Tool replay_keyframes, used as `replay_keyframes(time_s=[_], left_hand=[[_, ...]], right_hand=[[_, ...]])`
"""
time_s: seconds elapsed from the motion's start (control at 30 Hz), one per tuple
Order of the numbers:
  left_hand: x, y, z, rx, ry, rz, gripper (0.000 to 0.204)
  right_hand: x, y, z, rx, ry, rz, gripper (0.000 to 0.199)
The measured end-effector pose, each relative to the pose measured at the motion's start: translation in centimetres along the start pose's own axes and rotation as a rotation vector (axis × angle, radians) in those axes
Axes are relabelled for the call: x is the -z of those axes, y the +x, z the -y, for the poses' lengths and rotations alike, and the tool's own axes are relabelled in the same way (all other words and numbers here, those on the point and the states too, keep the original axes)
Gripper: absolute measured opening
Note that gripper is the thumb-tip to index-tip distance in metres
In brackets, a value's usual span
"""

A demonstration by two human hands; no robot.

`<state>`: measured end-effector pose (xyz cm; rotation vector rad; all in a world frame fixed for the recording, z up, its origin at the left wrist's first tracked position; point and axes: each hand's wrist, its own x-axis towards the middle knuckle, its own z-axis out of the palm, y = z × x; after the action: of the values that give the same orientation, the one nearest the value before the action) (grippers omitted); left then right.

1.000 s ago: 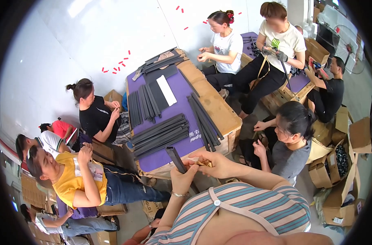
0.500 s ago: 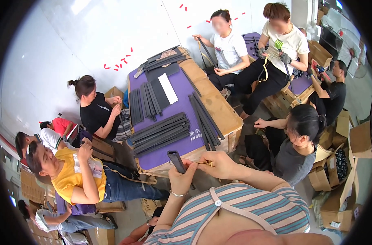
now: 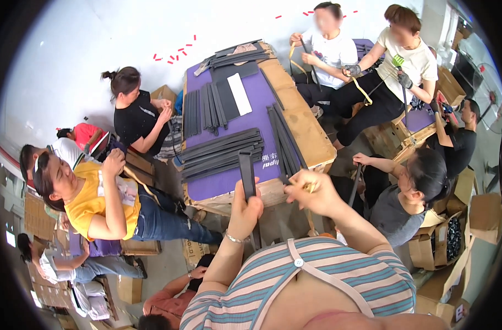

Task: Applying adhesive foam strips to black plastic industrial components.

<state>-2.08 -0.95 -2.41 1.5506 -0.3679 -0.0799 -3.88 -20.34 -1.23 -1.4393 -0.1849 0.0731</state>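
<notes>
My left hand point(image 3: 243, 213) is wrapped round a long flat black strip point(image 3: 246, 171), which stands nearly upright and runs down past my wrist. To its right, my right hand point(image 3: 315, 193) is closed on a crumpled yellowish tape point(image 3: 309, 187); a length of similar tape hangs below the hand. A short dark end shows beside my right fingertips, too blurred to name. Beyond both hands, a stack of black strips point(image 3: 223, 154) lies on the purple mat point(image 3: 204, 190) of a wooden table. More black strips point(image 3: 287, 143) lie slantwise along its right side.
A white strip point(image 3: 239, 93) and further black strips lie farther back on the table. People sit or stand on both sides, one in yellow point(image 3: 99, 212) at left and one in grey point(image 3: 394, 214) close at right. Open cardboard boxes point(image 3: 427, 247) stand at lower right.
My hands have moved apart: the right has gone up and to the right with the tape. The black strip in my left hand reaches higher. The whole view has shifted slightly.
</notes>
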Motion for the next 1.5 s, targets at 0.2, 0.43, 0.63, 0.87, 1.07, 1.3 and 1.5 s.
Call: replay_keyframes(time_s=[0.2,0.43,0.63,0.87,1.07,1.3,1.5], left_hand=[[0.5,-0.1,-1.3,0.18,-0.133,0.212,0.046],[-0.1,0.0,-1.5,0.285,-0.117,0.199,0.034],[-0.7,0.6,-1.4,0.357,-0.025,0.152,0.027],[-1.2,2.4,-0.7,0.386,-0.086,0.301,0.031],[-2.0,3.3,-1.1,0.393,-0.029,0.329,0.029],[-1.8,3.6,-0.6,0.378,0.022,0.306,0.031],[-1.5,3.0,-0.7,0.281,0.061,0.328,0.033]], right_hand=[[1.7,1.1,3.7,0.128,0.113,0.008,0.016],[1.9,1.8,5.4,0.122,-0.024,-0.022,0.016],[3.1,1.5,5.0,0.188,-0.128,-0.044,0.016],[5.4,0.9,4.5,0.327,0.119,-0.077,0.021],[6.3,0.1,4.6,0.142,0.134,-0.109,0.017],[5.8,1.0,5.1,0.089,0.049,-0.126,0.01],[4.4,1.6,4.7,0.166,0.045,-0.089,0.01]])
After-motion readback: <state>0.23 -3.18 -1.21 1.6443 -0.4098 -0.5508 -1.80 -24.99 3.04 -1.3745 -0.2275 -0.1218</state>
